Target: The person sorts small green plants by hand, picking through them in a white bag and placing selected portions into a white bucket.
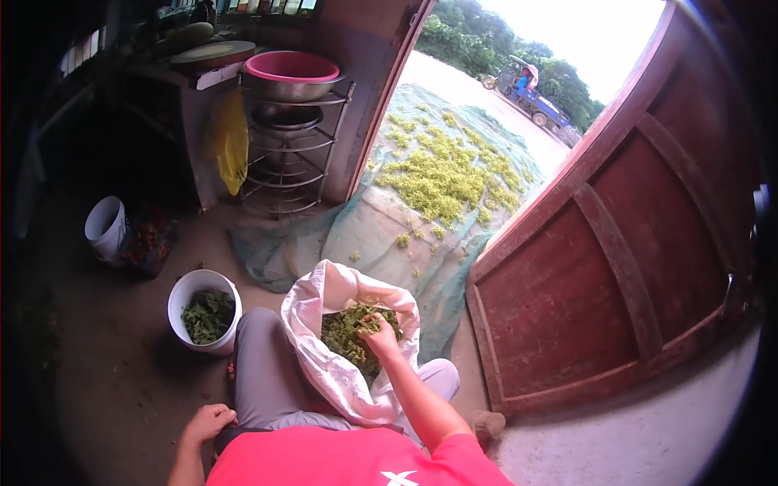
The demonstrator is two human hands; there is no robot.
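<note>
In the head view, the right hand reaches up from the lower edge into the mouth of a white sack, which sits open between the person's knees at the center of the frame. Its grip is closed on some of the green sprigs that lie inside the sack. The left hand rests near the person's hip at the lower left, fingers curled; whether its grip is clamped on anything, I cannot tell.

Left of the sack, a white bucket holds dark green leaves. Farther toward the left edge, a second white bucket leans beside a dark container with reddish things in it, too dim to make out. In the upper left stand a counter and a round metal rack topped by a pink-lined basin, with a yellow bag hanging between them. From the center to the upper right, a green net runs out through the doorway, with yellow-green sprigs strewn over it. A reddish-brown door fills the right side, and a blue vehicle shows outside, at the upper right.
</note>
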